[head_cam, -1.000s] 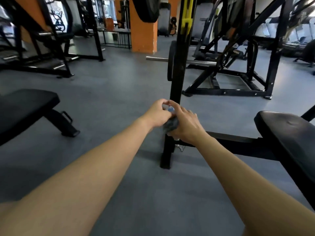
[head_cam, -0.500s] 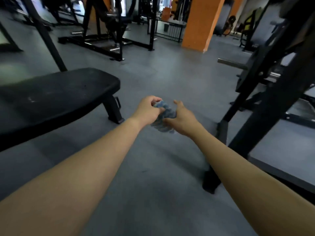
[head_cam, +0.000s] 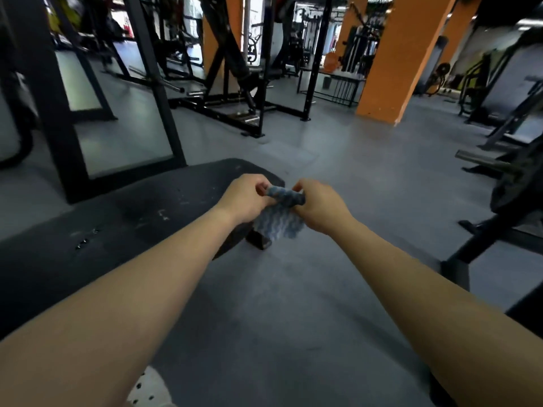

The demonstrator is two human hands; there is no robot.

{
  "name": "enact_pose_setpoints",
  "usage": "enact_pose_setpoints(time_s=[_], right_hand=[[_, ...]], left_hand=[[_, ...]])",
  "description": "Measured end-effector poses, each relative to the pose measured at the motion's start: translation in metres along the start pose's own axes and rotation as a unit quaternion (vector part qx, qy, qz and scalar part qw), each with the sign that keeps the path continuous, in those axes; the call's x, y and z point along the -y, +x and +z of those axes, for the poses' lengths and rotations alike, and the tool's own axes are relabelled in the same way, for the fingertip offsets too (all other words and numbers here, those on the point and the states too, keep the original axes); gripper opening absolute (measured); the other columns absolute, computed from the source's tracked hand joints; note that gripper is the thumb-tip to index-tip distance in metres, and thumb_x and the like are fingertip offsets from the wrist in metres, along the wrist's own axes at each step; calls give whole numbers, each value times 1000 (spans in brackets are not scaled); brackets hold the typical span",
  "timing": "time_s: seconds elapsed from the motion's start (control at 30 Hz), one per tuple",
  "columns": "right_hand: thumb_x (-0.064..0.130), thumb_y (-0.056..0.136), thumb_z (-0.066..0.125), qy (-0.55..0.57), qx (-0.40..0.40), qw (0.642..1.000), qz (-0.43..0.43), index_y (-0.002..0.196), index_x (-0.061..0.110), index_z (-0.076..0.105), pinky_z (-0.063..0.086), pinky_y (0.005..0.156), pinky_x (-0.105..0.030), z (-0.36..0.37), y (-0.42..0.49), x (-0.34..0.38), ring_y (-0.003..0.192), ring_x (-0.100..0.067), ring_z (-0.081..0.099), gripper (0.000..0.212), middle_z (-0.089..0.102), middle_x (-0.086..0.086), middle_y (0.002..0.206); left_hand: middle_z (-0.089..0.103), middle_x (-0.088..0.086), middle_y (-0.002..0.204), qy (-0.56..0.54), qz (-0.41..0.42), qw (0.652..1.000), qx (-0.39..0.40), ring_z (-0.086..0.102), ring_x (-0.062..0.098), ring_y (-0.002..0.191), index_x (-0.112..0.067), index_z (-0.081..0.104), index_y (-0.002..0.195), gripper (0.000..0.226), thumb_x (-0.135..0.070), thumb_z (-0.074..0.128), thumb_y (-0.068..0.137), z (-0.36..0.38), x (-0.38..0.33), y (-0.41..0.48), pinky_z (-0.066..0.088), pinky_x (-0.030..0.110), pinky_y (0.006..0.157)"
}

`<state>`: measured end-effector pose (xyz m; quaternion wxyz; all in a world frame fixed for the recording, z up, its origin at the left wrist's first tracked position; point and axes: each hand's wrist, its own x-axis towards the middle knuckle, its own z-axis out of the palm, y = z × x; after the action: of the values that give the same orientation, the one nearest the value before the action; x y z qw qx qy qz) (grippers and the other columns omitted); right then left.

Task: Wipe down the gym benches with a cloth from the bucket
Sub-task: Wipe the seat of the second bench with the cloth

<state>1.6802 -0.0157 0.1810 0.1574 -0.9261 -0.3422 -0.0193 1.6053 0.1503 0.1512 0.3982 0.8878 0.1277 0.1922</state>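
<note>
Both hands are out front, at the centre of the view. The left hand (head_cam: 246, 201) is curled and pinches the upper edge of the cloth (head_cam: 279, 221). The right hand (head_cam: 318, 208) is curled too and grips the same edge from the 3 o'clock side.

The cloth is blue-grey, bunched along the top, and hangs slack between the two hands. It is in the air and touches no bench.

A black padded bench (head_cam: 132, 212) runs from the hands toward 8 o'clock, its near end just under the left wrist. There are scuffs and pale specks on the pad.

No bucket is in sight. An orange pillar (head_cam: 390, 69) stands at 1 o'clock, and black rack frames stand from 10 to 12.

Judged step: readying the cloth by spreading or refolding it, with wiping of this bench not yet begun.

The next move likely calls for one hand to take the cloth flat under the palm, swing toward 9 o'clock, and press it onto the pad. The other hand lets go.
</note>
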Motion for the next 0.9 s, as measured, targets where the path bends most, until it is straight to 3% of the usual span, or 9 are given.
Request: enact_pose_setpoints(time_s=[0.07, 0.1, 0.17, 0.27, 0.4, 0.67, 0.77, 0.83, 0.9], right_hand=[[14, 89, 60, -13, 7, 1000, -12, 94, 16, 60, 38, 52, -33, 10, 15, 12, 76, -29, 58, 5, 54, -2, 75], [11, 89, 58, -2, 13, 1000, -16, 91, 13, 59, 42, 53, -35, 17, 22, 15, 75, -31, 60, 3, 54, -3, 72], [8, 88, 54, 43, 28, 999, -13, 89, 9, 59, 50, 58, -38, 33, 36, 15, 72, -31, 63, 6, 57, -7, 70], [17, 91, 57, 116, 44, 992, 0, 74, 13, 52, 39, 51, -29, 55, 63, 13, 62, -17, 55, 18, 55, -2, 66], [28, 90, 58, 204, 47, 977, 48, 85, 5, 62, 48, 60, -32, 75, 115, 7, 74, -23, 61, 23, 65, -8, 77], [27, 92, 62, 159, 4, 981, 109, 62, 10, 42, 36, 44, -28, 69, 180, -40, 52, -20, 48, 40, 49, -8, 57], [16, 88, 58, 146, -44, 985, 78, 58, 4, 46, 45, 43, -37, 52, 203, -48, 47, -26, 49, 35, 52, -18, 53], [14, 89, 57, 141, -88, 985, 40, 72, -1, 54, 48, 51, -45, 51, 219, -49, 56, -30, 54, 23, 59, -22, 72], [14, 95, 56, 137, -116, 984, 14, 96, 3, 50, 43, 54, -38, 62, 228, -50, 68, -25, 51, 12, 47, -11, 103]], left_hand=[[70, -2, 85, 8, -1, 1000, -7, 65, 14, 79, -22, 66, 88, 12, -15, 75, 91, -6, 14, 10, 43, 23, 63], [69, -4, 85, 9, 1, 1000, -7, 65, 13, 80, -24, 65, 88, 13, -14, 72, 92, -5, 21, 15, 42, 22, 63], [69, -5, 87, 3, 3, 1000, -13, 65, 11, 80, -24, 63, 90, 12, -14, 67, 94, 1, 37, 26, 45, 24, 65], [70, -4, 87, -13, -10, 999, -38, 65, 9, 80, -23, 61, 93, 6, -19, 64, 96, 9, 61, 43, 47, 23, 66], [68, -8, 90, 13, -38, 997, -58, 64, 8, 83, -24, 60, 96, 8, -30, 65, 98, 14, 89, 73, 51, 27, 72], [63, -7, 101, 216, 8, 976, -13, 56, 18, 98, -24, 62, 103, 10, -28, 53, 102, 15, 106, 120, 48, 38, 89], [63, -7, 100, 281, 34, 959, 6, 56, 18, 98, -23, 65, 104, 16, -28, 49, 102, 14, 96, 133, 46, 38, 94], [64, -7, 100, 308, 38, 951, 8, 57, 17, 96, -24, 66, 104, 20, -30, 48, 103, 14, 95, 137, 46, 39, 97], [65, -8, 103, 322, 32, 946, 9, 59, 16, 96, -24, 68, 105, 23, -34, 47, 103, 16, 97, 136, 45, 39, 99]])
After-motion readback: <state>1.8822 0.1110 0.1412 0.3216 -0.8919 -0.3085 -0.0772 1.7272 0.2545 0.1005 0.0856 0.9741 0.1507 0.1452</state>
